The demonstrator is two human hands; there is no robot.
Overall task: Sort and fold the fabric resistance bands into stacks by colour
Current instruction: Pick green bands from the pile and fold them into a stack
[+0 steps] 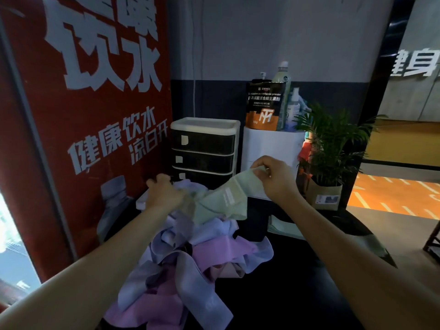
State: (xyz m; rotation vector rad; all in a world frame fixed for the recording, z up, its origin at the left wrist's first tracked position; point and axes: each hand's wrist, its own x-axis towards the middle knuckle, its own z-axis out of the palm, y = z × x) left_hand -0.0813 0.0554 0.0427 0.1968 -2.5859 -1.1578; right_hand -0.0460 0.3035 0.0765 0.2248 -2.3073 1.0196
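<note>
The person's left hand (164, 194) is gripping one end of a pale green band (222, 198), its fingers curled round the bunched fabric, while the right hand (273, 177) is pinching the other end between thumb and fingertips, higher up. The two hands are holding well apart, so the green band is stretching between them in a slanted span, hanging in the air just above the heap of bands (190, 263). That heap is lying loose and tangled on a dark table (297, 294), with lavender-blue bands and pink bands mixed together and unfolded; both forearms are reaching over it from the near edge. Just beyond the heap, on its far right side, a flat pale green stack (279, 226) is resting on the table, partly hidden by the right forearm. Behind the heap a drawer unit (204, 148) with dark drawers and a cream frame is standing against the wall, and beside that a white cabinet (271, 148) is carrying a black and orange pouch (264, 106) and some bottles (285, 91). Farther right of the heap a potted plant (328, 148) is sitting in a paper wrap. To the left of the heap a red poster (95, 115) with large pale characters is filling the wall.
</note>
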